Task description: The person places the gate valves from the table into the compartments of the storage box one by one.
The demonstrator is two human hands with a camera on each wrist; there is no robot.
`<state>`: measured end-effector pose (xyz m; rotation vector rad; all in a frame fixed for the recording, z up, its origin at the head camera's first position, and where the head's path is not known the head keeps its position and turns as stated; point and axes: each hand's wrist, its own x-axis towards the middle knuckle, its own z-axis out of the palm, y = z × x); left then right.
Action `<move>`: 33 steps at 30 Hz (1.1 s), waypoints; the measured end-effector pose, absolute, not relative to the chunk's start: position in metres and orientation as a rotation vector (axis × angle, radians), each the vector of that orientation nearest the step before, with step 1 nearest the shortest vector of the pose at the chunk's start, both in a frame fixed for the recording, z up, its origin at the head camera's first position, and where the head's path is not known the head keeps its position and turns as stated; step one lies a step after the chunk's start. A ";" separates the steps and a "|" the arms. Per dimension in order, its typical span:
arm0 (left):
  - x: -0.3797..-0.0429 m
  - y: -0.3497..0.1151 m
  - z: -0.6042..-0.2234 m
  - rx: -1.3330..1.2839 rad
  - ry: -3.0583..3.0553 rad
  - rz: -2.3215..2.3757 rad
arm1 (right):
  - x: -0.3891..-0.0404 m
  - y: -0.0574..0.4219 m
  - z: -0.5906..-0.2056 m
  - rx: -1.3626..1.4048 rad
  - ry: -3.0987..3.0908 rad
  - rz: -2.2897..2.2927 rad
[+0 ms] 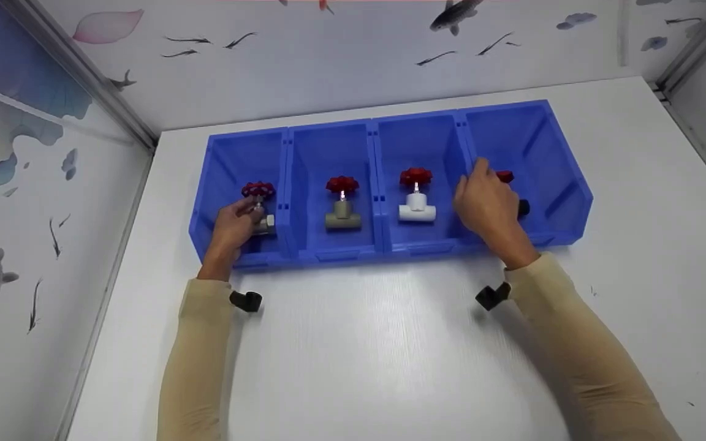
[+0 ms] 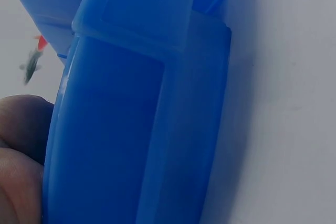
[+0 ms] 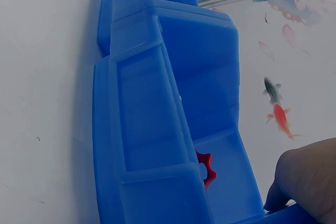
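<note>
My left hand [image 1: 235, 228] reaches into the leftmost blue bin [image 1: 239, 150] and pinches a metal valve [image 1: 265, 225] near its stem, under the dark red handwheel. In the left wrist view, some fingers [image 2: 23, 129] show beside the bin's front wall. My right hand [image 1: 489, 199] is over the divider between the third and rightmost bins; in the right wrist view a digit bends down over a blue edge [image 3: 294, 214]. Its other fingertips are hidden. Beside it, partly covered, lies a valve with a red handle [image 1: 505, 176] and a black body [image 1: 523, 208].
The joined row of blue bins stands on a white table [image 1: 365, 343]. An olive valve [image 1: 342, 215] sits in the second bin, a white valve [image 1: 417, 208] in the third, both with red handwheels. Behind rises a fish-patterned wall [image 1: 341, 67], with another panel [image 1: 40, 202] at left.
</note>
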<state>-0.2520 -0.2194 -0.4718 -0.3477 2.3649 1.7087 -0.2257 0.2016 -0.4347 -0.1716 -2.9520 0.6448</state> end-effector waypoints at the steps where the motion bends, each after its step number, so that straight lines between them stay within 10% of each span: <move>1: -0.252 -0.219 -0.472 -0.348 2.364 1.711 | -0.226 0.202 -0.435 -0.165 -2.944 0.644; 33: -0.254 -0.221 -0.473 -0.306 2.371 1.681 | -0.225 0.202 -0.434 -0.166 -2.949 0.663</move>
